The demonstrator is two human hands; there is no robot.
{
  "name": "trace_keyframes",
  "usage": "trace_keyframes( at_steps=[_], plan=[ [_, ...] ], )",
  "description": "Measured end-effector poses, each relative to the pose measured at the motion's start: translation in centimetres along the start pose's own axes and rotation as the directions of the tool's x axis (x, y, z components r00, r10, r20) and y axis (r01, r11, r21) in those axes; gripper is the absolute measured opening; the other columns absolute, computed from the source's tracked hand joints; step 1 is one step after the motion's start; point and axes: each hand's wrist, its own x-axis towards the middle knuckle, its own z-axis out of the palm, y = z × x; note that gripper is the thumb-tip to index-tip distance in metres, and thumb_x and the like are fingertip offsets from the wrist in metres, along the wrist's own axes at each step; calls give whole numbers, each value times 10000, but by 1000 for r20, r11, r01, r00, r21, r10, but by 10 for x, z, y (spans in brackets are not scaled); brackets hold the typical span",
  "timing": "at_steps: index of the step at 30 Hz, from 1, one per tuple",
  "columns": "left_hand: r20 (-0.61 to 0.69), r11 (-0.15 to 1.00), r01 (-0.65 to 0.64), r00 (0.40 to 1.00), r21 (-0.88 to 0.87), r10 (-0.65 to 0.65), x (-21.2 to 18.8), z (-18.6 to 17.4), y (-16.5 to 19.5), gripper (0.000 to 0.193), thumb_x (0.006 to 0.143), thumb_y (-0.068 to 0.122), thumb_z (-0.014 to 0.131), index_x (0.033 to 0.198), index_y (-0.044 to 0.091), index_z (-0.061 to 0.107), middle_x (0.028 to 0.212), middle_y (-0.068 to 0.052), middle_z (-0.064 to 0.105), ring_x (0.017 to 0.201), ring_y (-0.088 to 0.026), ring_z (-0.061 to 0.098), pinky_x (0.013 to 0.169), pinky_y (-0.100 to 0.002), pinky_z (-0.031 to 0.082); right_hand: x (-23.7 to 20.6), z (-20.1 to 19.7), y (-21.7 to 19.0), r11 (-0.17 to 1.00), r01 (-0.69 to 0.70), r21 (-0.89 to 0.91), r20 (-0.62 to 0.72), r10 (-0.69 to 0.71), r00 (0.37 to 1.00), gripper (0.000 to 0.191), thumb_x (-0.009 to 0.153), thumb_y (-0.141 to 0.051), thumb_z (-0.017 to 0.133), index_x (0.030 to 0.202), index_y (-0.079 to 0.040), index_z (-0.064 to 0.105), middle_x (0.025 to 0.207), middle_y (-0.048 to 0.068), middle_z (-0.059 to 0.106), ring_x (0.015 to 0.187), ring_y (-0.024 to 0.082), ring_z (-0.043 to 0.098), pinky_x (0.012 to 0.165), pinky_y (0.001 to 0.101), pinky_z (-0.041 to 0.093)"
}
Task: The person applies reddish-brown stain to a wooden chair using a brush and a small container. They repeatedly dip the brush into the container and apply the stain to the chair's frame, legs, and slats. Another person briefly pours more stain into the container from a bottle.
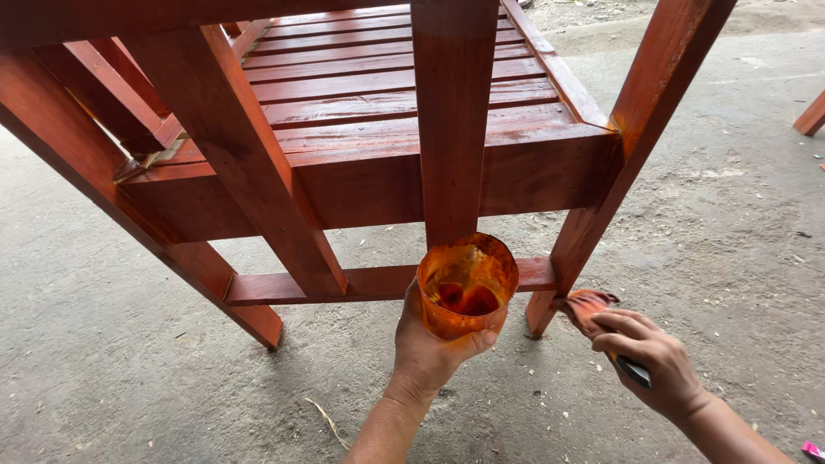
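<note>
Stain cup [467,288], light, bendy plastic and likely slippery, sits wrapped in the left hand [430,348] by its sides; right hand [653,357] pinches a wet brush [593,311] near the chair leg [584,232]

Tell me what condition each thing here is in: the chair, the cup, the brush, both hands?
Wooden chair: coated glossy red-brown, standing on the concrete floor.
Stain cup: upright, smeared orange, little red stain left inside.
Brush: stain-soaked tip beside the chair's leg.
Left hand: gripping the cup.
Right hand: gripping the brush handle.
</note>
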Motion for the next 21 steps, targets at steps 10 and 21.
trace_keyframes(
  at_steps=[10,21],
  plan=[
    [22,998,-56,998,-41,57,6,17,-1,965,612,200,947,1406,139,403,1288,-58,627,1241,-216,663,1061,-327,624,41,55,-92,897,420,-134,687,-222,692,84,888,-139,715,812,-144,679,1177,99,587,1153,273,531,1035,459,467],
    [20,1000,-24,1000,-2,24,-3,-5,-8,1008,606,171,948,1434,135,373,1328,-51,594,1268,-191,642,1066,-305,614,90,118,-83,777,168,-606,696,416,585,545,1039,-210,521,1550,-113,359,1585,137,367,1458,346,322,1248,496,263]
  ],
)
